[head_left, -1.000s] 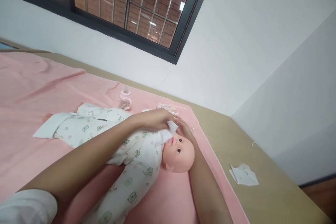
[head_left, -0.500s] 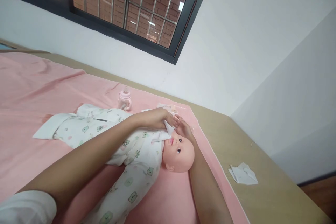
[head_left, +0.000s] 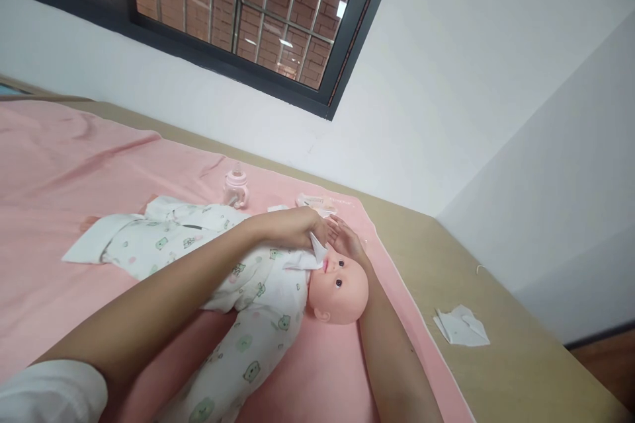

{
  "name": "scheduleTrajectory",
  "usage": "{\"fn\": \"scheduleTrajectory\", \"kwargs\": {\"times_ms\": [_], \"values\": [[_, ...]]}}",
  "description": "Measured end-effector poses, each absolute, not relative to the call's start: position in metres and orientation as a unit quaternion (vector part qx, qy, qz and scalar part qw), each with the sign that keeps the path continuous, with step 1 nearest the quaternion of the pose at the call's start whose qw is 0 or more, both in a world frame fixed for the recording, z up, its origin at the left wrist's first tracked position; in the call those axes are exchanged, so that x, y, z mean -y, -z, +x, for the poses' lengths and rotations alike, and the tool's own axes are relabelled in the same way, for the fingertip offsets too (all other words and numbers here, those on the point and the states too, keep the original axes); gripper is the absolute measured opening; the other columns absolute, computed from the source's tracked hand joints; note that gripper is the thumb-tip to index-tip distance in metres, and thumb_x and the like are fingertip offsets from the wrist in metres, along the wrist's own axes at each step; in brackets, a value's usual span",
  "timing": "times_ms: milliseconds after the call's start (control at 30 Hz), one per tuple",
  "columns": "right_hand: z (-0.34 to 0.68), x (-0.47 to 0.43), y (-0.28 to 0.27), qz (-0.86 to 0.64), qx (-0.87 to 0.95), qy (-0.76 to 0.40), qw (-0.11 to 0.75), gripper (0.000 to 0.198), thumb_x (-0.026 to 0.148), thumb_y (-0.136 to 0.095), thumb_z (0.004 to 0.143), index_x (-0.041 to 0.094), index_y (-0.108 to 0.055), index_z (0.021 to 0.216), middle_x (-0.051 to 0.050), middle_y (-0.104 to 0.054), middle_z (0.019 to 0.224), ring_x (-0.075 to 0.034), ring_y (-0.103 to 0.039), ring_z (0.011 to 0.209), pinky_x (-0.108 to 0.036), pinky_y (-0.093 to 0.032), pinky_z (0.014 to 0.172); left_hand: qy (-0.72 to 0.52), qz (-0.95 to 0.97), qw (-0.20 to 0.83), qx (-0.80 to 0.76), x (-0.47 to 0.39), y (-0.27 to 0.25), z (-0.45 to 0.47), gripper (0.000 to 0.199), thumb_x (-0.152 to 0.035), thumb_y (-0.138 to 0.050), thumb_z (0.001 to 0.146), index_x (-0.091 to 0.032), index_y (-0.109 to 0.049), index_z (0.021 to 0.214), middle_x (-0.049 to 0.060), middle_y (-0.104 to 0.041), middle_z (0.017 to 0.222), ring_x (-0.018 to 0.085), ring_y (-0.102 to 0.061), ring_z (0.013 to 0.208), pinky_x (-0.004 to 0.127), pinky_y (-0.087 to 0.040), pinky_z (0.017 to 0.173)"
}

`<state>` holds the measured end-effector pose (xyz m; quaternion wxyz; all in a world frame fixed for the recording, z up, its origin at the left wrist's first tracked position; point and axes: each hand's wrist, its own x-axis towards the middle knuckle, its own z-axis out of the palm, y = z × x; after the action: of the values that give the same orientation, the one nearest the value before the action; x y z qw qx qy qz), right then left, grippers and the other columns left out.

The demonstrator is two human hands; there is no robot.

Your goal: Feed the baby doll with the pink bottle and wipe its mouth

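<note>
A baby doll (head_left: 342,291) in white pyjamas with green bear prints lies on its back on a pink blanket (head_left: 317,370), head to the right. My left hand (head_left: 305,228) reaches across its chest, closed on a white tissue (head_left: 318,248) whose corner sticks out by the doll's mouth and chin. My right hand (head_left: 347,241) comes round the far side of the doll's head. Its fingers are loosely stretched near the left fingertips, with nothing visible in them; the contact between the hands is partly hidden.
Beyond the doll stand a pink baby bottle (head_left: 235,188) and a clear plastic packet (head_left: 317,203). A folded white tissue (head_left: 461,327) rests on the wooden surface (head_left: 421,264) to the right. A white wall (head_left: 387,152) and a barred window (head_left: 238,13) rise behind.
Both hands stay at the doll's face with almost no movement. The tissue corner in my left hand has shifted very slightly; the view has tilted a touch.
</note>
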<state>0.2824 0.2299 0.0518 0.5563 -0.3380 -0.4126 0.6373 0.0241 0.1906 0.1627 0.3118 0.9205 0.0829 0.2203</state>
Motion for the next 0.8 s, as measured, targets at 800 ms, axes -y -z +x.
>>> {"fn": "scheduleTrajectory", "kwargs": {"times_ms": [800], "values": [[0.279,-0.227,-0.057,-0.355,0.421,-0.629,0.549,0.036,0.032,-0.080,0.069,0.025,-0.067,0.102,-0.003,-0.075,0.100,-0.020,-0.069,0.099,-0.038,-0.051,0.101,-0.174,0.927,0.325,-0.064,-0.179,-0.170,0.026,0.030,0.000,-0.063,0.072,-0.022,-0.081,0.081,0.002,-0.071,0.089,0.014,-0.063,0.081,0.019,-0.046,0.072]]}}
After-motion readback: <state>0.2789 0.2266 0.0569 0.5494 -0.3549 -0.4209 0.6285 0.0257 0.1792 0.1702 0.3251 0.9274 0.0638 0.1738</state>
